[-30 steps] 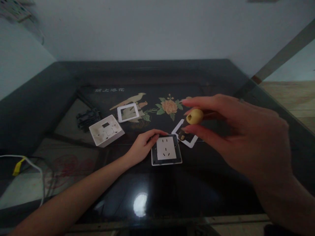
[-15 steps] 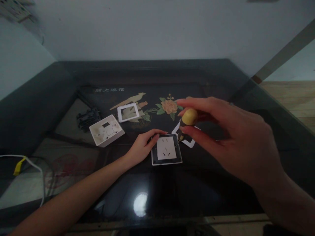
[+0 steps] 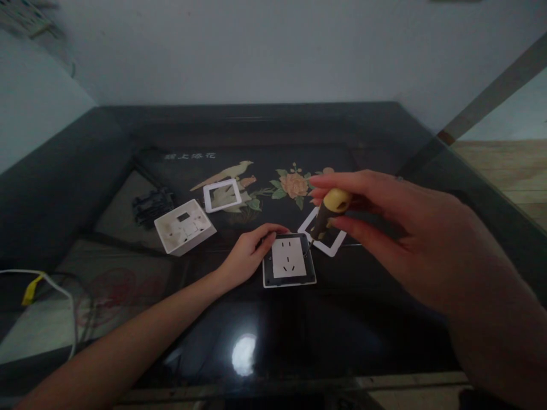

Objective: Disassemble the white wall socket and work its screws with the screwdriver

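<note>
Head | right fingers grasp screwdriver, tip indistinct | left fingers touch socket, grip unclear

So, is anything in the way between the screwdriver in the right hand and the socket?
Nothing visible. The screwdriver in the right hand slants down to the right edge of the socket. The left hand is at the opposite upper corner, and the nearby white frame lies behind the screwdriver.

The tabletop looks glossy, and the socket panel is probably smooth white plastic.
</note>
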Demonstrator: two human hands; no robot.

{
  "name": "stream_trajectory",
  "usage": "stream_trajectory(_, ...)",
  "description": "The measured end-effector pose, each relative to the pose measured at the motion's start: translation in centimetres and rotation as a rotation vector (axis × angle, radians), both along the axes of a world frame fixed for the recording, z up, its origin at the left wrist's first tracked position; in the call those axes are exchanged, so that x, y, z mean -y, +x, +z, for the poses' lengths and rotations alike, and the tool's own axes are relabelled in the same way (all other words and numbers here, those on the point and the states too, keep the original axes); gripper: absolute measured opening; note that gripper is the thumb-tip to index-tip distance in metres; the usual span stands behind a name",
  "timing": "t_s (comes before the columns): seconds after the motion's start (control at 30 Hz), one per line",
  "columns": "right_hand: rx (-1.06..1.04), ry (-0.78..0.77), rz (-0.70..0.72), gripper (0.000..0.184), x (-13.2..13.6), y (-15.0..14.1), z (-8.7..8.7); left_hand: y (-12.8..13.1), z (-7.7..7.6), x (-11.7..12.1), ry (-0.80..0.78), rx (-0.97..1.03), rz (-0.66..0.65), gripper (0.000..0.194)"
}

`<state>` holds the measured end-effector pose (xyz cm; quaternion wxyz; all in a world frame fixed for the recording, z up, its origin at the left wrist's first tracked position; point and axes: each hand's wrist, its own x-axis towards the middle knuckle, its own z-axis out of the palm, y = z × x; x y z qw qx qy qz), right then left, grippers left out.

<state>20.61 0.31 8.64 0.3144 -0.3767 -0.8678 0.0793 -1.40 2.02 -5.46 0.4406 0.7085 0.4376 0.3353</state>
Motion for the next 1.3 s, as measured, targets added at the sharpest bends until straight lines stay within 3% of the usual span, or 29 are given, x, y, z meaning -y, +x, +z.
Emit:
stream_trajectory(0.13, 0.007, -0.016, 0.076, 0.029, -0.1, 0.2, 0.1, 0.0, 0.0, 0.0, 0.003, 0.006, 0.004, 0.026)
stream_trajectory(0.27, -0.001, 0.107, -0.063, 0.022, -0.2, -0.4, -0.4, 0.0, 0.0, -0.1, 0.002, 0.003, -0.002, 0.026)
stream_trajectory(0.33, 0.016, 0.104, -0.087, 0.026, -0.1, -0.4, -0.4, 0.0, 0.0, -0.1, 0.000, 0.003, -0.004, 0.026)
stream_trajectory(0.5, 0.040, -0.012, 0.020, 0.042, 0.0, 0.5, 0.1, 0.1, 0.2, 0.0, -0.005, 0.002, -0.001, 0.026)
stream_trajectory(0.63, 0.046, -0.008, 0.039, 0.029, 0.0, 0.6, 0.1, 0.0, 0.2, 0.0, -0.006, 0.006, -0.001, 0.026)
stream_trajectory(0.8, 0.052, 0.116, -0.066, 0.016, 0.0, 0.0, -0.2, -0.1, 0.0, -0.1, -0.009, 0.009, -0.017, 0.026)
stream_trajectory(1.0, 0.087, 0.007, 0.035, 0.037, 0.1, 0.9, 0.3, 0.0, 0.0, -0.1, -0.017, 0.012, -0.019, 0.026)
stream_trajectory(1.1, 0.085, -0.045, 0.081, 0.037, 0.0, 1.0, 0.3, 0.0, 0.1, -0.1, -0.013, 0.015, -0.010, 0.026)
stream_trajectory(1.3, 0.015, 0.101, -0.006, 0.021, -0.1, -0.3, -0.5, 0.0, 0.0, -0.1, 0.005, 0.018, -0.003, 0.025)
